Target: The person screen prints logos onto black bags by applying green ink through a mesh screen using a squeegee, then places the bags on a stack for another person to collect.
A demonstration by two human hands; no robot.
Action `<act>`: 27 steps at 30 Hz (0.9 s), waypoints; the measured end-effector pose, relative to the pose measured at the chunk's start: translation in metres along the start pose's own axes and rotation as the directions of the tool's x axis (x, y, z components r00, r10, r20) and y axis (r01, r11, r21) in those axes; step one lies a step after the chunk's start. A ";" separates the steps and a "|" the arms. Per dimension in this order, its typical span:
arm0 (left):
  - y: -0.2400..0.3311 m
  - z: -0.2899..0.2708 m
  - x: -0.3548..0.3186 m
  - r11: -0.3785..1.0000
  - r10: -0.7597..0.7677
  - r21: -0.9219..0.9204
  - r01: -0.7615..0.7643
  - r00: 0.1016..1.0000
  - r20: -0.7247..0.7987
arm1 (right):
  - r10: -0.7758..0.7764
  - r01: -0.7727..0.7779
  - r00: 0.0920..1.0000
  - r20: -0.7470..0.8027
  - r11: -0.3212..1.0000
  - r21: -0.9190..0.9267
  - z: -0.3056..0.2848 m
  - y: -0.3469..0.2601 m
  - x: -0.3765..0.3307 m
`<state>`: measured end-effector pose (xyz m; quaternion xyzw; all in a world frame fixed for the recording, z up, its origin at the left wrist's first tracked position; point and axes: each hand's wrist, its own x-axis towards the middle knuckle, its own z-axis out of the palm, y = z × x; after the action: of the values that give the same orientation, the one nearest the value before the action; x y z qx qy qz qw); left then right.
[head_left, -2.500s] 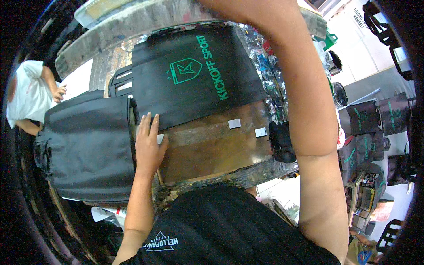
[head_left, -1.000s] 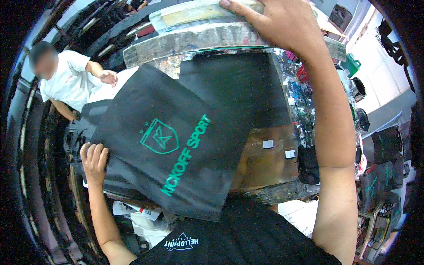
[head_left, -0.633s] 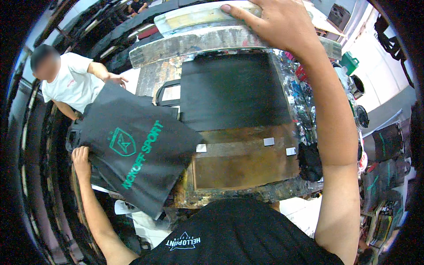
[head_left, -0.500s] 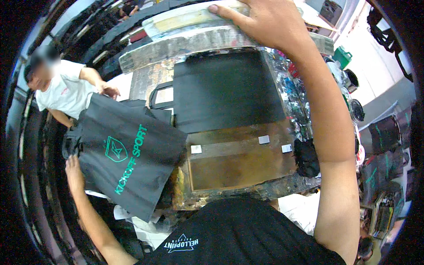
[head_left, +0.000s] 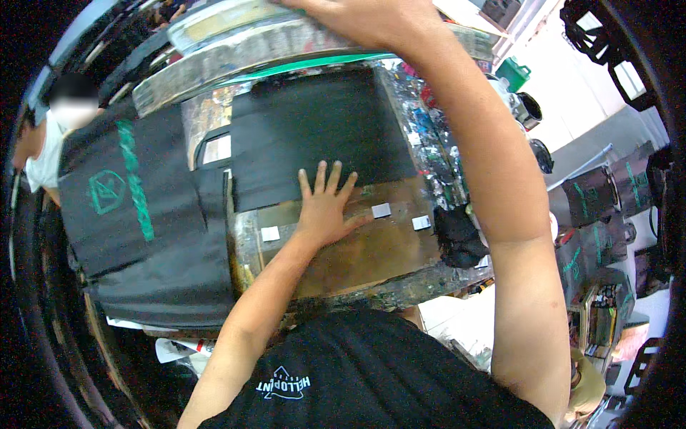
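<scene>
My left hand lies with its fingers spread over the near edge of a plain black fabric bag, the palm above the brown board. My right hand is up at the far side on a raised screen-printing frame; its fingertips run out of the picture. Green ink shows along the frame's underside. To the left, a black bag with a green print is spread out beside the board. The plain bag's handle sticks out toward it.
A person in a white shirt stands at the far left. Small white pads sit on the board. A black cloth lies at its right edge. Open cans and a green jug stand farther right. More printed bags lie beyond.
My left hand has moved right, from the printed bag to the plain one. The printed bag, tilted before, now lies flatter at the left. My right hand stays at the frame.
</scene>
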<state>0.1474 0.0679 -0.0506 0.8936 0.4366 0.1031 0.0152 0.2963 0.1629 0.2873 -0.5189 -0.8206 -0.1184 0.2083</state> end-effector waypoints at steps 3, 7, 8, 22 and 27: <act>0.003 0.017 -0.003 0.997 -0.033 -0.065 0.034 0.999 0.014 | -0.025 0.027 0.999 0.038 0.998 -0.059 0.002 0.003 0.004; 0.019 0.016 -0.018 0.994 -0.024 -0.103 0.026 0.999 0.022 | 0.072 -0.070 0.994 0.086 0.997 -0.019 -0.011 -0.005 -0.001; 0.023 0.017 -0.021 0.993 -0.027 -0.116 0.031 0.999 0.038 | 0.089 -0.088 0.992 0.092 0.996 -0.015 -0.013 -0.006 -0.001; 0.018 -0.015 -0.031 0.977 -0.136 -0.172 0.123 0.989 -0.065 | 0.073 -0.074 0.997 -0.016 0.994 -0.082 0.010 0.001 0.006; -0.071 -0.125 -0.034 0.257 -0.740 -0.966 -0.018 0.639 -0.209 | -0.026 0.006 0.988 -0.151 0.991 -0.135 0.030 -0.001 -0.021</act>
<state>0.0473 0.0774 0.0579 0.4855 0.4858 0.6176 0.3833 0.2964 0.1580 0.2517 -0.5146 -0.7966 -0.2143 0.2339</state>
